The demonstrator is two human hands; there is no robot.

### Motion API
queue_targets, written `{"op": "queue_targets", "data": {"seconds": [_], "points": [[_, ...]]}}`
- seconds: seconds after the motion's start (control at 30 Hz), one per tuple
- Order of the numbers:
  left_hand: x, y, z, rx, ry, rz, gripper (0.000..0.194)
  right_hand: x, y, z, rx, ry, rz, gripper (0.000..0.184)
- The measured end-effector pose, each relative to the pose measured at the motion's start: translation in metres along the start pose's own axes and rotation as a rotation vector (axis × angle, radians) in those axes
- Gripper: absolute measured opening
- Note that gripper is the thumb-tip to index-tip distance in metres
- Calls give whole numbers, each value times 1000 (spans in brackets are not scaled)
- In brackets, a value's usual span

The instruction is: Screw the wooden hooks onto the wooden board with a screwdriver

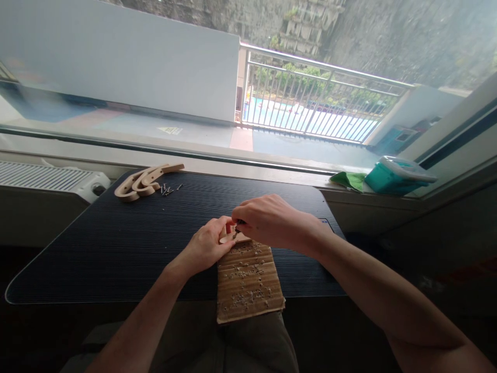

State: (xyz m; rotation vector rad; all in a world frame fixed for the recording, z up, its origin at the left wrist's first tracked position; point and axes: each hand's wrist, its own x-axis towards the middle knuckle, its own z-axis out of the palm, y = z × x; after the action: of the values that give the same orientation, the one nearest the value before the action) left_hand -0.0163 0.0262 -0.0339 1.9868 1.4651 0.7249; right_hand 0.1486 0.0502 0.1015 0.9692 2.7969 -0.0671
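My left hand is closed on a pale wooden piece, pressing it onto the far end of a brown corrugated cardboard sheet. Above that wood, my right hand grips a small dark tool with a thin metal tip. The tip points down at the wood; most of the tool is hidden in my fingers, so its exact kind does not show. Small holes and crumbs are scattered over the cardboard, whose near end juts past the table edge above my lap.
On the black table, curved wooden hooks lie at the far left beside several loose screws. A dark flat object is partly behind my right arm. The windowsill holds a green cloth and a teal box. A radiator stands left.
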Motion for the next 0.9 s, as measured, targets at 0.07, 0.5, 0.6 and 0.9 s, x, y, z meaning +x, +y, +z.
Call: {"op": "queue_targets", "data": {"seconds": [0.07,0.5,0.6,0.9], "points": [[0,1,-1,-2,-5,9,24,2,0,1,1,-5,4,22],[0,0,1,-13,21,18,20,7,-4,7,-36,76,76,24],[0,0,1,-10,15,29,22,2,-1,6,-16,86,16,17],[0,-2,1,0,-2,44,19,6,2,9,-15,66,44,20]]}}
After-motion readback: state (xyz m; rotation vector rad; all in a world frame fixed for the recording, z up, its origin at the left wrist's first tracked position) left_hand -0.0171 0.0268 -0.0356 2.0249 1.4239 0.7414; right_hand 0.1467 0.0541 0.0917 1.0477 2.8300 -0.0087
